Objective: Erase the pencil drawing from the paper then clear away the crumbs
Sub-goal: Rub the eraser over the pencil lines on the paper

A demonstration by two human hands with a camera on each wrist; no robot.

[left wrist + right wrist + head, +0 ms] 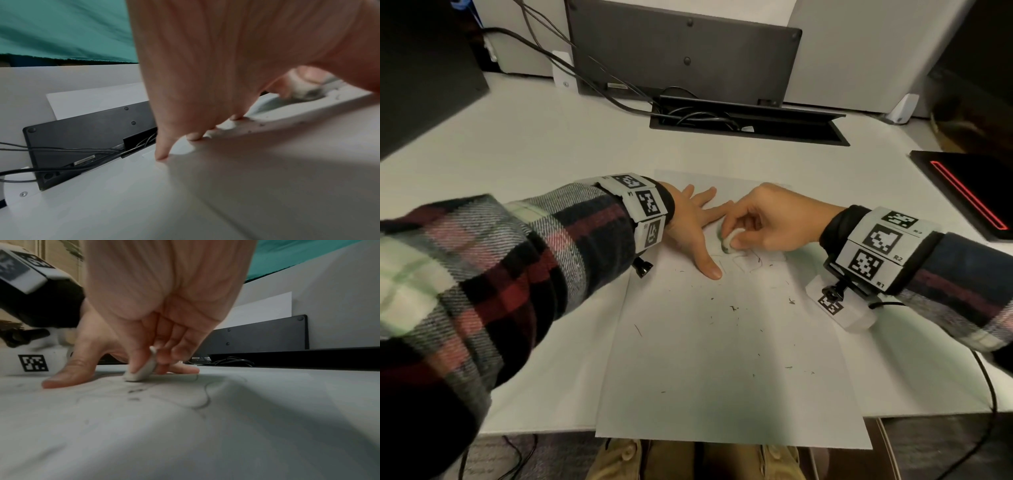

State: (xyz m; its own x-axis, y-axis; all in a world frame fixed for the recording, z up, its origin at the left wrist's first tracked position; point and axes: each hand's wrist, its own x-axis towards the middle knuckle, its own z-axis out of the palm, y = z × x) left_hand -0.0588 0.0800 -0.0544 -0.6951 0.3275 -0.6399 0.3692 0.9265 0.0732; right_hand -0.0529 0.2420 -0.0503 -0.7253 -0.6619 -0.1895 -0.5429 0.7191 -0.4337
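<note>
Between the right hand's curled fingers and thumb sits a small white eraser, pinched tight with its lower edge pressed on the paper. Faint pencil lines of the drawing curve just beside the eraser, toward 3 o'clock in the right wrist view. At 9 o'clock from the eraser, the left hand lies flat on the sheet, fingers straight and spread apart, thumb pointing to 6 o'clock. Dark eraser crumbs are scattered over the sheet from its middle down toward 6 o'clock. The paper lies on a white surface, its near edge overhanging the front. At 12 o'clock, a black cable tray holds tangled cords.
</note>
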